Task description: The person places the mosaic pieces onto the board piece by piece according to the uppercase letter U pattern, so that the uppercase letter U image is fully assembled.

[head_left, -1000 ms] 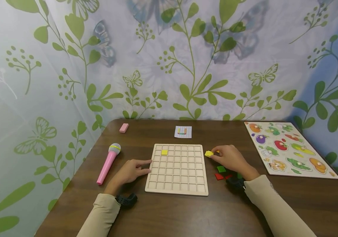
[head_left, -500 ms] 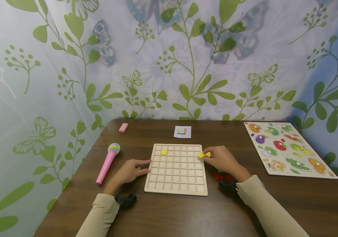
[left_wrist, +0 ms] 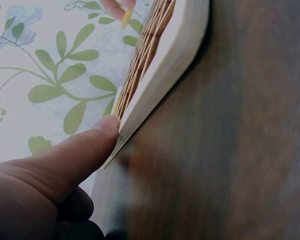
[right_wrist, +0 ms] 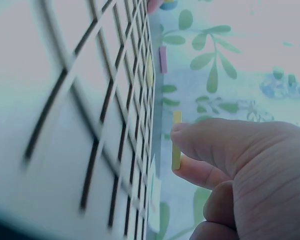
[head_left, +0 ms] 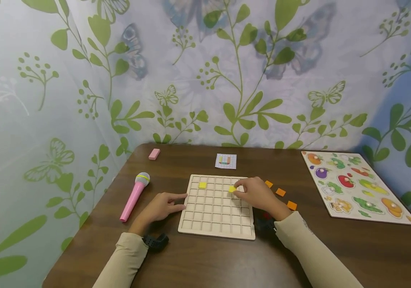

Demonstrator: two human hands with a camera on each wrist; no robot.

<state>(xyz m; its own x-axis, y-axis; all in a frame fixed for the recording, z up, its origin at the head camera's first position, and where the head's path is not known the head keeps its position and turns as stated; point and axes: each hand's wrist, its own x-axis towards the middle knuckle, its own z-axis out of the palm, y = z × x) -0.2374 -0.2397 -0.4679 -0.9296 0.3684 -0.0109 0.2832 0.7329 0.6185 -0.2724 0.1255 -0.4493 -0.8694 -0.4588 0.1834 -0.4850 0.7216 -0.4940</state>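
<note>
My right hand (head_left: 257,194) pinches a thin yellow square tile (head_left: 232,188) between thumb and finger, over the upper right part of a pale wooden grid board (head_left: 212,208). In the right wrist view that yellow tile (right_wrist: 176,150) stands edge-on, apart from the board's surface. Another yellow tile (head_left: 202,185) lies in a cell near the board's upper left corner. My left hand (head_left: 160,206) touches the board's left edge with thumb and index finger extended; the left wrist view shows the thumb (left_wrist: 107,127) against the rim.
Several orange tiles (head_left: 280,192) lie right of the board, and a red tile (head_left: 266,215) is mostly hidden under my right wrist. Behind the board is a pattern card (head_left: 226,161). A pink microphone (head_left: 135,198) and pink block (head_left: 154,154) lie left, a vegetable puzzle (head_left: 358,186) right.
My right hand has moved left from the tiles beside the board to over the grid, carrying a yellow tile. Orange tiles have come into view behind it. The left hand stays put.
</note>
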